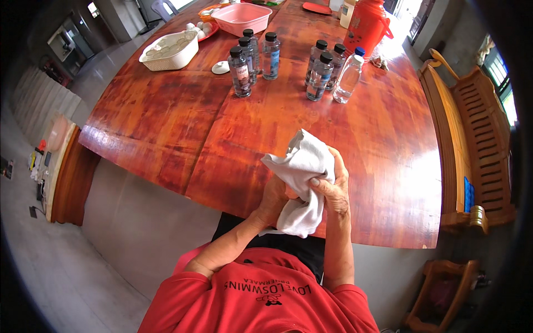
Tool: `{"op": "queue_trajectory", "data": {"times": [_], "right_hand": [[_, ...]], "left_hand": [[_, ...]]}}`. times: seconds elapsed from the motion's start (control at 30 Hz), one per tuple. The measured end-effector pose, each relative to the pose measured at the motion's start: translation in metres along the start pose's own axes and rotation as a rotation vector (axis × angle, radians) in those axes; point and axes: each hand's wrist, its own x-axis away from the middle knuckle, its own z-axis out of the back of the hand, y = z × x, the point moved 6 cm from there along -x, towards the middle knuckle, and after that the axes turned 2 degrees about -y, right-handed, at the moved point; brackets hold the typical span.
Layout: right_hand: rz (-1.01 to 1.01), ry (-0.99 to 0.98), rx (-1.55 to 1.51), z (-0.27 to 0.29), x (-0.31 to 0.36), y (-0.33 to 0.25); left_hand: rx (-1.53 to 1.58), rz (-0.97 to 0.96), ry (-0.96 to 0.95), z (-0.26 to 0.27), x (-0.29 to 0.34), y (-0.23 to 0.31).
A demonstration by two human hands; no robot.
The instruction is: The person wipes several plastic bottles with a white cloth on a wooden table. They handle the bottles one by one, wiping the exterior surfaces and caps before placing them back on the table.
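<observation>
A crumpled white cloth is bunched up between my two hands, just above the near edge of the reddish wooden table. From the left, my left hand is closed on it, with most of its fingers behind the folds. My right hand grips the cloth from the other side, the thumb pressed on top. Part of the cloth hangs down toward my lap. Whether anything is wrapped inside I cannot tell.
Dark-capped bottles stand in a left group and a right group, beside a clear blue-capped bottle. Farther back are a white basket, a white lid, a pink basin and a red thermos. A wooden bench flanks the right side.
</observation>
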Motion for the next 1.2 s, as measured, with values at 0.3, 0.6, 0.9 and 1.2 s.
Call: {"op": "queue_trajectory", "data": {"times": [0.3,0.6,0.9,1.2], "right_hand": [[0.038,-0.025,-0.325,0.015,0.001,0.025],[-0.313,-0.416,0.602,-0.006,-0.015,-0.048],[-0.295,-0.835,1.521,-0.034,-0.017,-0.064],[-0.544,-0.936,0.933,-0.010,-0.029,-0.037]], "left_hand": [[-0.035,0.199,-0.128,0.004,0.004,-0.011],[0.031,0.062,-0.236,-0.007,0.005,-0.002],[-0.354,-0.020,-0.362,-0.028,0.010,-0.022],[-0.392,-0.172,-0.258,-0.021,0.012,-0.010]]}}
